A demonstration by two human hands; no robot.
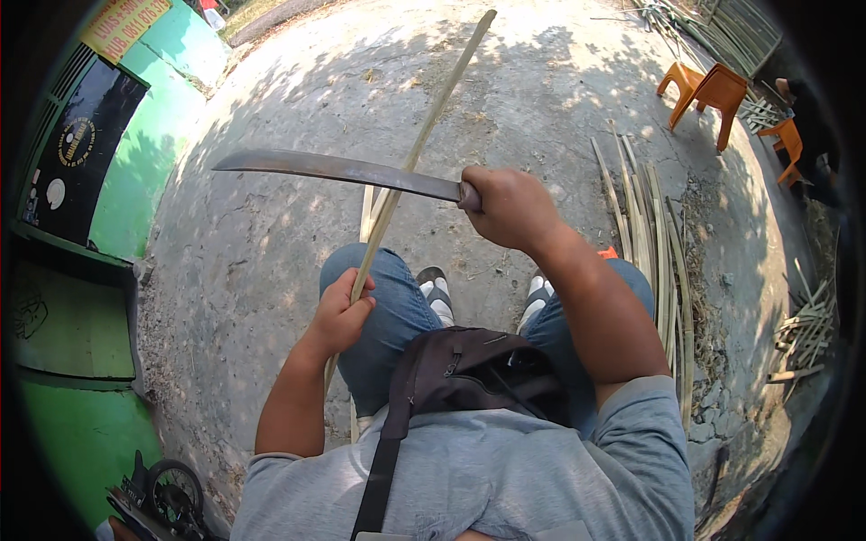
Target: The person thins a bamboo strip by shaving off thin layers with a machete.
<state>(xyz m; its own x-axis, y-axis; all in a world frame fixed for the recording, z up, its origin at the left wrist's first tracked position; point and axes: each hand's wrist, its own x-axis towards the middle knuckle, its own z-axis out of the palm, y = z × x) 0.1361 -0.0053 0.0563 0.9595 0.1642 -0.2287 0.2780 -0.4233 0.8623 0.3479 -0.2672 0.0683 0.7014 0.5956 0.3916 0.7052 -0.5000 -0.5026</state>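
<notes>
My left hand (344, 311) is closed around a long bamboo strip (431, 122), which slants up and away to the right in front of me. In my right hand (511, 209) is the handle of a machete (334, 168). Its long, slightly curved blade points left and crosses the strip well above my left hand; whether the two touch I cannot tell. Beneath the strip, next to my left knee, part of another pale bamboo piece (367, 209) shows. A dark bag (478, 374) rests on my lap between my forearms.
Several long bamboo strips (663, 243) lie on the concrete ground at my right. Orange plastic chairs (713, 97) stand at the far right, with a person (812, 135) at the edge. A heap of short bamboo pieces (803, 329) lies below them. Left are a green wall (126, 194) and a motorcycle (171, 491).
</notes>
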